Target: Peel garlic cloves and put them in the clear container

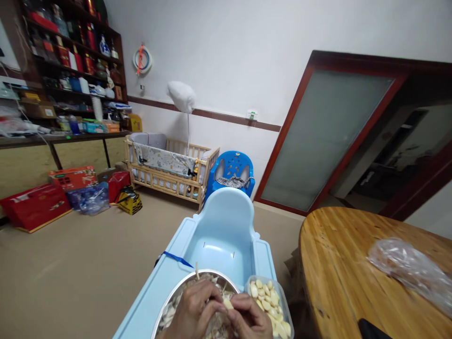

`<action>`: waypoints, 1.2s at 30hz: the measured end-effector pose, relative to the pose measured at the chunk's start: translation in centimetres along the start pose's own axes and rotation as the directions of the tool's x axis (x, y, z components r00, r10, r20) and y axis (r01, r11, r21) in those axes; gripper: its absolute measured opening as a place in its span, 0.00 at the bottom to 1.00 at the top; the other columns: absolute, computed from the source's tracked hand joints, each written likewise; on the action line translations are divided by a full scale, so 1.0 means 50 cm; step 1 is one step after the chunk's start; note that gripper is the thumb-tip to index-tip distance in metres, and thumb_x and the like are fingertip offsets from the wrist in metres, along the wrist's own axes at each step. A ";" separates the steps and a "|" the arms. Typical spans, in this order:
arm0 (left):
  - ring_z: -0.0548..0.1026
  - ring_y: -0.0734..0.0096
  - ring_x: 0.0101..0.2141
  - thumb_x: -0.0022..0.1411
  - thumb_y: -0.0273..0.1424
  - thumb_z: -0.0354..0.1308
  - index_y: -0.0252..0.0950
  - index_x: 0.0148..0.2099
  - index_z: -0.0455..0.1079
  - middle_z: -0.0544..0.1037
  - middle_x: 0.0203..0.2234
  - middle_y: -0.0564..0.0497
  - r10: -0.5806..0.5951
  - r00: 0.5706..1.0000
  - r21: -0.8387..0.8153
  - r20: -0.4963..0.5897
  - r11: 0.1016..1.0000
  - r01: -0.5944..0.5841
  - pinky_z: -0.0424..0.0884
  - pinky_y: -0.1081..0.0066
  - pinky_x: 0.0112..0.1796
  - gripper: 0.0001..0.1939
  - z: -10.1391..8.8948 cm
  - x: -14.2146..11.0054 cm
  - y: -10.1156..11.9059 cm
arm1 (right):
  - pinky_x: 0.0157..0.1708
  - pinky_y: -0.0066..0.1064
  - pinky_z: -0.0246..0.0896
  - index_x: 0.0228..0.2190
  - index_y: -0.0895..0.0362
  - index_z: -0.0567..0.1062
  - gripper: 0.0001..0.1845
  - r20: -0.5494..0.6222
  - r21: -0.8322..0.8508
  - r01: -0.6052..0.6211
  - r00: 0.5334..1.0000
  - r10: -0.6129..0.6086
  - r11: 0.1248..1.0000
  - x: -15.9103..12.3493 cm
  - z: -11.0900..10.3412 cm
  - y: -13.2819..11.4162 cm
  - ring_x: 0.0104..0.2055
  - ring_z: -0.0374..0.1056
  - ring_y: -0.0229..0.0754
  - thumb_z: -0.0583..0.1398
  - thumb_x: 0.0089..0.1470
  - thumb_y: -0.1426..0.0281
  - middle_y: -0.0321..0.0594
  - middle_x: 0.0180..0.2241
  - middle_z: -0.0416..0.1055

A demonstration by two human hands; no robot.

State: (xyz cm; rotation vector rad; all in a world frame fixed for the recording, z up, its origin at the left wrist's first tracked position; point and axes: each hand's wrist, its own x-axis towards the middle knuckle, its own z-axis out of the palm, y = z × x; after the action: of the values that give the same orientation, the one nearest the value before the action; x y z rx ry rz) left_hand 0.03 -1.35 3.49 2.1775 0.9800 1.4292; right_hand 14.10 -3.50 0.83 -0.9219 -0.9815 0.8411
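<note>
Between the fingertips of both my hands is a pale garlic clove. My left hand pinches it from the left and my right hand from the right, both closed. They are above a round metal bowl of garlic and papery skins, partly hidden by my hands. Right of the bowl, a clear plastic container holds many peeled cloves. Bowl and container are at the front of a light blue child's high chair.
On the right stands a wooden table with a clear plastic bag and a dark object at its edge. Ahead are a blue chair and a wooden crib. Red bags lie on the floor at left, below a bottle shelf.
</note>
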 end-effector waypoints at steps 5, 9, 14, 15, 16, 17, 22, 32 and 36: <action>0.73 0.69 0.22 0.55 0.22 0.47 0.36 0.24 0.62 0.73 0.18 0.51 0.016 0.999 0.068 0.041 0.998 -0.019 0.64 0.74 0.24 0.09 -0.001 0.000 0.003 | 0.26 0.29 0.60 0.15 0.53 0.76 0.11 -0.010 -0.003 0.054 0.999 -0.054 0.999 -0.004 -0.005 0.030 0.23 0.64 0.39 0.70 0.34 0.61 0.34 0.17 0.69; 0.71 0.68 0.22 0.58 0.23 0.44 0.37 0.25 0.60 0.71 0.18 0.50 0.062 0.992 0.100 0.106 0.992 -0.073 0.63 0.73 0.24 0.11 0.001 -0.003 0.005 | 0.25 0.28 0.61 0.16 0.53 0.75 0.12 -0.019 -0.036 0.065 0.998 -0.065 0.997 -0.006 -0.005 0.035 0.22 0.65 0.39 0.69 0.36 0.59 0.34 0.18 0.69; 0.69 0.69 0.22 0.59 0.22 0.43 0.37 0.26 0.58 0.69 0.20 0.51 0.070 0.990 0.067 0.121 0.995 -0.079 0.63 0.73 0.24 0.11 -0.005 -0.006 0.009 | 0.28 0.28 0.65 0.23 0.56 0.78 0.15 -0.289 -0.261 -0.088 0.957 0.009 0.961 0.016 -0.072 -0.007 0.27 0.69 0.42 0.68 0.36 0.57 0.38 0.24 0.75; 0.69 0.70 0.22 0.59 0.22 0.43 0.37 0.26 0.58 0.69 0.20 0.51 0.072 0.991 0.054 0.112 0.995 -0.078 0.63 0.73 0.24 0.11 -0.009 -0.005 0.011 | 0.28 0.28 0.66 0.27 0.56 0.78 0.16 -0.360 -0.283 -0.153 0.932 0.043 0.947 0.024 -0.095 -0.018 0.27 0.70 0.42 0.67 0.37 0.57 0.38 0.26 0.76; 0.69 0.70 0.22 0.60 0.21 0.43 0.38 0.27 0.58 0.68 0.20 0.52 0.076 0.992 0.042 0.099 0.996 -0.080 0.63 0.74 0.24 0.11 -0.014 -0.004 0.013 | 0.27 0.29 0.67 0.31 0.56 0.77 0.19 -0.414 -0.300 -0.219 0.907 0.080 0.928 0.032 -0.119 -0.028 0.27 0.70 0.43 0.67 0.38 0.57 0.38 0.26 0.76; 0.69 0.70 0.22 0.60 0.21 0.43 0.38 0.27 0.58 0.68 0.20 0.52 0.076 0.993 0.033 0.089 0.996 -0.079 0.63 0.74 0.24 0.11 -0.018 -0.004 0.015 | 0.27 0.29 0.67 0.32 0.56 0.77 0.20 -0.481 -0.331 -0.253 0.874 0.068 0.909 0.039 -0.141 -0.037 0.28 0.71 0.44 0.66 0.38 0.56 0.39 0.26 0.77; 0.70 0.71 0.23 0.62 0.22 0.44 0.37 0.28 0.62 0.70 0.21 0.52 0.045 0.997 0.013 0.062 0.999 -0.045 0.65 0.75 0.26 0.11 -0.037 -0.002 0.017 | 0.28 0.33 0.68 0.25 0.58 0.79 0.19 -0.397 -0.567 -0.274 0.917 0.034 0.777 0.065 -0.199 -0.043 0.29 0.73 0.51 0.64 0.36 0.55 0.43 0.25 0.79; 0.76 0.70 0.28 0.63 0.26 0.49 0.38 0.36 0.71 0.76 0.26 0.51 -0.094 0.994 0.013 -0.054 0.995 0.095 0.71 0.76 0.30 0.09 -0.066 -0.034 -0.006 | 0.32 0.37 0.67 0.38 0.61 0.79 0.29 -0.339 -0.748 -0.257 0.941 -0.019 0.612 0.066 -0.173 -0.028 0.36 0.74 0.55 0.55 0.43 0.53 0.52 0.35 0.79; 0.77 0.68 0.32 0.62 0.21 0.46 0.38 0.44 0.70 0.77 0.31 0.48 -0.078 0.997 0.024 -0.002 0.997 0.078 0.73 0.75 0.32 0.14 -0.073 -0.051 -0.018 | 0.32 0.33 0.68 0.41 0.61 0.77 0.27 -0.333 -0.661 -0.205 0.942 -0.037 0.722 0.057 -0.150 -0.025 0.36 0.74 0.51 0.57 0.45 0.56 0.49 0.36 0.79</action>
State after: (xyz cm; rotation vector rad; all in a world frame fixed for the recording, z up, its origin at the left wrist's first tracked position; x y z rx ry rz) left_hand -4.20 -2.80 2.82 2.1306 1.0758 1.3901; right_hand 22.23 -3.29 0.83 -1.7087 -0.9708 0.3476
